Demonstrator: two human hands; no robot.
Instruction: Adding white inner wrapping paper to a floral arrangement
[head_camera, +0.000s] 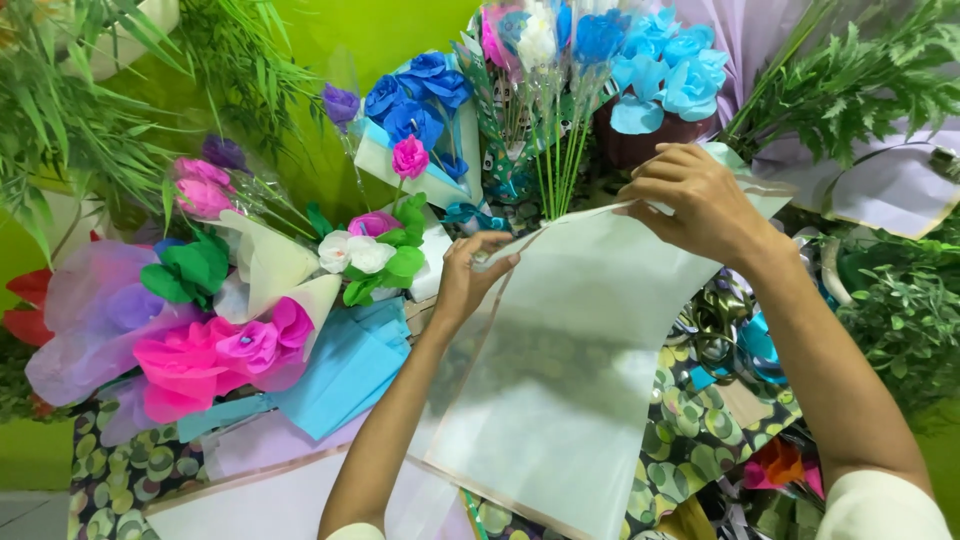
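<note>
A large translucent pale green wrapping sheet (560, 370) with a thin gold edge hangs in front of me, held up by its top edge. My left hand (468, 280) pinches the sheet's upper left corner. My right hand (695, 200) grips the upper right part of the same edge. Behind the sheet stand paper flowers on green stems (555, 150) in clear sleeves, with blue paper flowers (665, 70) beside them. The lower part of the sheet covers the table's middle.
Pink paper flowers (215, 355) and a white and green bouquet (365, 255) lie at left on blue paper sheets (350, 365). Green fern leaves (850, 90) and lilac paper fill the right. A spotted green wrapping (690, 440) and ribbons (725, 335) lie under my right arm.
</note>
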